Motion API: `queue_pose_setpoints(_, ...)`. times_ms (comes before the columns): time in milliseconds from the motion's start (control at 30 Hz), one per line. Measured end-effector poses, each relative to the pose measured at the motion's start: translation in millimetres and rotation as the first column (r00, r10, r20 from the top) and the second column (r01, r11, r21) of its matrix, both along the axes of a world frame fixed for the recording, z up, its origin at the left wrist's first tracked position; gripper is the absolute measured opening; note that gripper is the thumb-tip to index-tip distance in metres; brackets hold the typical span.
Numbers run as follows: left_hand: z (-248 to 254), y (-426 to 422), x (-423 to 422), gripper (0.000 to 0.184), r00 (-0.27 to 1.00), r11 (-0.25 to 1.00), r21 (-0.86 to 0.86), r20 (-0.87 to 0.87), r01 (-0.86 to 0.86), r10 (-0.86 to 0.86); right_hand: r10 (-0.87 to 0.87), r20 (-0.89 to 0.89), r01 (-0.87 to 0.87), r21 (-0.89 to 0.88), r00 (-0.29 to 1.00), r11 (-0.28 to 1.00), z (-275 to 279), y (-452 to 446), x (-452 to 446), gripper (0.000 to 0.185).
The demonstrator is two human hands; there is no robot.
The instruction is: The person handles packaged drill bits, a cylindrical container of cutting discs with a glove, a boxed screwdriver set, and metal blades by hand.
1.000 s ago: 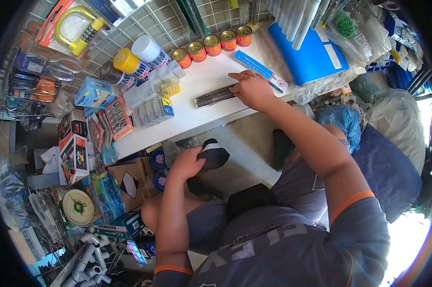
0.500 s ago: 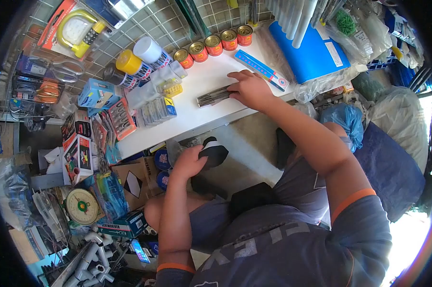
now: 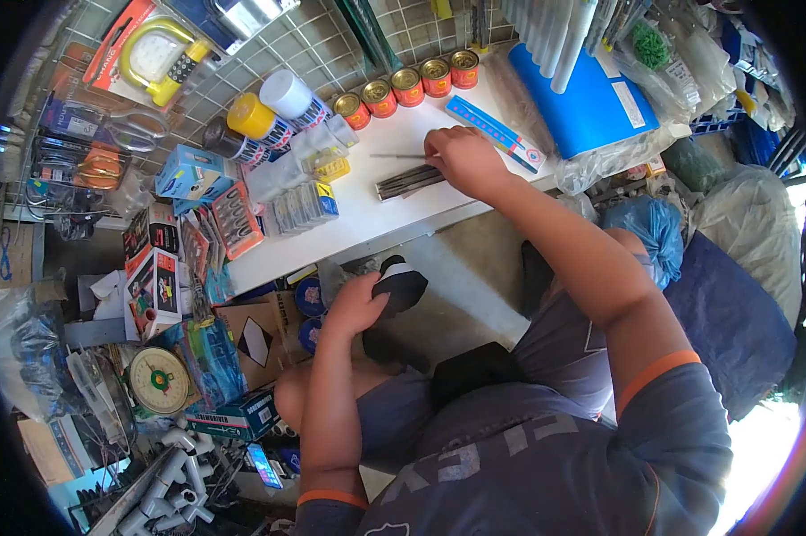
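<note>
My right hand [image 3: 468, 161] is over the white tabletop, its fingers pinching a thin metal rod [image 3: 396, 156] that points left. Just below that hand, a small open case [image 3: 409, 181] of similar slim dark rods lies on the table; part of it is hidden behind the hand. Lower and to the left, beside the table's front edge, my left hand [image 3: 354, 305] is closed on a rounded black object [image 3: 401, 286] with a white band. Its exact kind cannot be made out. Beyond my right hand lies a flat blue box [image 3: 495, 132].
Several small red tins [image 3: 406, 87] line the back by the wire grid. Spray cans [image 3: 258, 118] and boxed blister packs [image 3: 300, 208] crowd the table's left. A blue folder [image 3: 583, 103] sits at right, under hanging metal tubes [image 3: 553, 36]. A dial scale [image 3: 159, 379] stands lower left.
My right hand has lifted slightly off the case, and a single rod now shows in its fingers, apart from the others. My left hand keeps its hold. The view has shifted slightly.
</note>
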State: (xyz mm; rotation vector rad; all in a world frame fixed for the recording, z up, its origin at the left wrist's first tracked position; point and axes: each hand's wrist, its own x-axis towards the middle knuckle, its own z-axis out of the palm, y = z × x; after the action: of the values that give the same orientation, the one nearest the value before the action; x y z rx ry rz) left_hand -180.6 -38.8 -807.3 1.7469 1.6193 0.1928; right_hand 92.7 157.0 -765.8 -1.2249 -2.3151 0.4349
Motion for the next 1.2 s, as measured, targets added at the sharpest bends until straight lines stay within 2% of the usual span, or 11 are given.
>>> queue_pose_setpoints(67, -1.1, 1.4, -4.0, 0.039, 0.998, 0.999, -0.006, 0.044, -0.038, 0.038, -0.076, -0.194, 0.038, -0.194, 0.978, 0.980, 13.9, 2.7, -1.7, 0.018)
queue_pose_setpoints(233, 43.9, 6.1, 6.8, 0.043, 0.981, 0.992, 0.020, 0.151, -0.128, 0.124, -0.061, -0.612, -0.296, -0.465, 0.789, 0.834, 32.9, 3.2, -0.6, 0.027)
queue_pose_setpoints(333, 47.3, -5.9, 11.0, 0.044, 0.844, 0.866, 0.278, 0.473, -0.415, 0.253, -0.090, -0.734, -0.512, -0.551, 0.673, 0.659, 37.8, -8.2, 3.0, 0.029)
queue_pose_setpoints(367, 35.1, -12.0, 1.1, 0.047, 0.719, 0.799, 0.198, 0.592, -0.568, 0.365, -0.123, -0.753, -0.557, -0.577, 0.647, 0.598, 46.2, -17.7, 3.2, 0.029)
queue_pose_setpoints(400, 39.2, -14.3, 1.4, 0.048, 0.491, 0.725, 0.078, 0.785, -0.684, 0.379, -0.156, -0.766, -0.601, -0.597, 0.623, 0.530, 54.6, -26.4, 3.6, 0.029)
queue_pose_setpoints(467, 70.8, -20.2, 4.4, 0.050, 0.092, 0.704, -0.127, 0.960, -0.699, 0.264, -0.078, -0.764, -0.659, -0.599, 0.640, 0.455, 71.9, -42.5, 5.3, 0.027)
queue_pose_setpoints(600, 102.9, -30.4, 16.7, 0.051, -0.282, 0.767, -0.205, 0.959, -0.608, 0.032, -0.095, -0.812, -0.766, -0.576, 0.575, 0.287, 86.5, -82.5, -1.1, 0.025)
queue_pose_setpoints(800, 117.6, -58.3, 61.7, 0.050, -0.263, 0.761, -0.277, 0.954, -0.587, 0.144, -0.126, -0.791, -0.792, -0.608, 0.599, 0.054, 100.1, -132.7, -8.0, 0.026)
queue_pose_setpoints(833, 120.7, -58.6, 71.2, 0.047, -0.222, 0.782, -0.205, 0.971, -0.589, 0.088, -0.106, -0.801, -0.803, -0.595, 0.589, 0.036, 93.5, -138.7, -10.1, 0.027)
queue_pose_setpoints(933, 134.1, -64.1, 78.7, 0.049, -0.039, 0.718, -0.086, 0.996, -0.691, 0.082, -0.055, -0.793, -0.786, -0.609, 0.607, 0.105, 98.4, -157.8, -12.8, 0.028)
queue_pose_setpoints(1200, 130.5, -79.5, 75.4, 0.056, -0.099, 0.612, -0.078, 0.995, -0.787, -0.001, -0.002, -0.694, -0.660, -0.685, 0.720, 0.309, 111.0, -197.0, -16.2, 0.023)
